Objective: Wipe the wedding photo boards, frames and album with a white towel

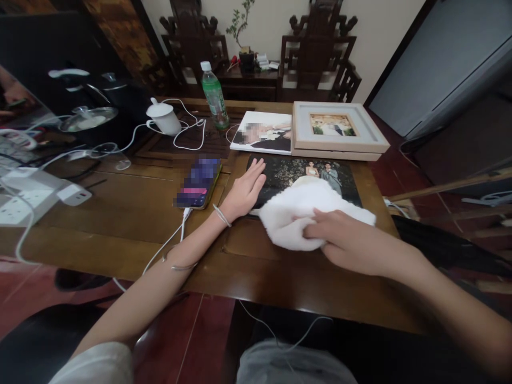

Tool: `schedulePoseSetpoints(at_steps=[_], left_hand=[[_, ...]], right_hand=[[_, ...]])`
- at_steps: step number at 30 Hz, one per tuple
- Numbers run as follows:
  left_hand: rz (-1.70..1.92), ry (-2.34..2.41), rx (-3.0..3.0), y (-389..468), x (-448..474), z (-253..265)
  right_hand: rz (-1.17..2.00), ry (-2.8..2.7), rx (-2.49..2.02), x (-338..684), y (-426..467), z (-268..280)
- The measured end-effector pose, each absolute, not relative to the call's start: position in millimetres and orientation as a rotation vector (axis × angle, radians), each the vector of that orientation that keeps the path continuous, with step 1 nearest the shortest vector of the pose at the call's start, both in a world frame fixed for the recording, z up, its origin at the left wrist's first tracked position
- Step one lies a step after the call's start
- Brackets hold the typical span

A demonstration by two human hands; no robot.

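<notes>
On the table [120, 213], my flat, open left hand [245, 192] steadies the photo print [304, 178]; my right hand [340, 240] grips the white cloth [296, 210] against it.

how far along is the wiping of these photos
Nothing here shows a finished piece. In hand: the left hand lies flat on the edge of the dark photo, while the right hand presses a white cloth over its near part. Apart from the cloth lie the other photo and the stacked frames; whether they are already wiped cannot be told.
</notes>
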State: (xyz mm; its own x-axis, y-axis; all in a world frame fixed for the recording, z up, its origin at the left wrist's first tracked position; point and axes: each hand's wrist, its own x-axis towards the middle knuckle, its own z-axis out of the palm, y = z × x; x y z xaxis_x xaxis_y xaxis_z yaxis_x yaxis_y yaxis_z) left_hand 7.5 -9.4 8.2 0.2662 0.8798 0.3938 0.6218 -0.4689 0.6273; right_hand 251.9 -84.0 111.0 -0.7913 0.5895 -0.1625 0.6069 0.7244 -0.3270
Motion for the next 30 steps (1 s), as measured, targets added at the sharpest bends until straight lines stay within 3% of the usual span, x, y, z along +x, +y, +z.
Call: schedulePoseSetpoints(at_steps=[10,20,25,30], left_hand=[[0.798,1.485,2.290,-7,6,3],[0.828,1.474,2.371,-6,6,3],[0.811,1.489,2.376,-7,6,6],[0.833,1.459,2.324,-7,5,2]], right_hand=[[-0.085,2.760,1.496,272,-20,89],[-0.624,3.133,1.412,178,28,101],[-0.644,3.126,1.447,174,27,99],[-0.543,3.007,1.737,236,36,86]])
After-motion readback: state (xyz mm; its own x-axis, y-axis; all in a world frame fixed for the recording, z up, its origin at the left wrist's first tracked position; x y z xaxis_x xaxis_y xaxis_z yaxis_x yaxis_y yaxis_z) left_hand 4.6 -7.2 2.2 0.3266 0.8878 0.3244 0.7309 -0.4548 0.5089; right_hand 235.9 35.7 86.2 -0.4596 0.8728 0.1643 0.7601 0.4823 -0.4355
